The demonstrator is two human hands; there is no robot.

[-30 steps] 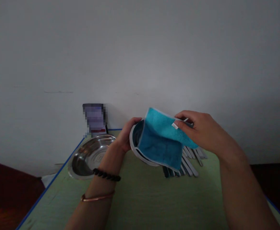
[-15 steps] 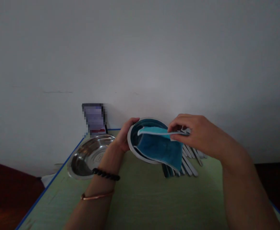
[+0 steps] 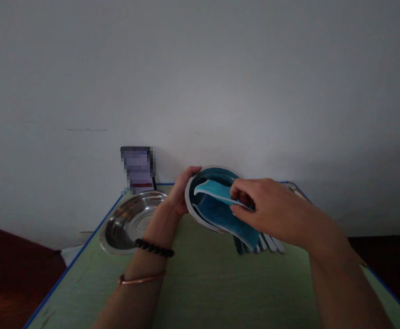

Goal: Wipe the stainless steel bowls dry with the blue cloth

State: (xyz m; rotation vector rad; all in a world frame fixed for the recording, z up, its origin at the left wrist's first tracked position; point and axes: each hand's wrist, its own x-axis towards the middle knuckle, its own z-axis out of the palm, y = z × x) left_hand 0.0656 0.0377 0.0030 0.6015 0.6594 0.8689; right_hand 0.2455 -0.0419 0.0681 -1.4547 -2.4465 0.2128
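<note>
My left hand [image 3: 182, 191] grips the left rim of a round metal bowl [image 3: 194, 214], which is tilted so that its inside faces me. A folded blue cloth [image 3: 225, 217] hangs over the bowl's opening and down past its lower right rim. Its lighter turquoise layer is pinched between the thumb and fingers of my right hand [image 3: 254, 198]. Below the cloth, several pieces of metal cutlery [image 3: 271, 243] lie on the table, partly covered by the cloth and my right hand.
A wide steel basin [image 3: 117, 228] stands at the table's left, partly behind my left forearm. A blurred upright device [image 3: 138, 167] leans by the wall [image 3: 200, 82]. The pale green table [image 3: 220, 283] has a blue edge and meets the wall at the back.
My right hand has moved slightly left and down with the cloth, and its fingers are curled more. The bowl stays in my left hand, nearly in place.
</note>
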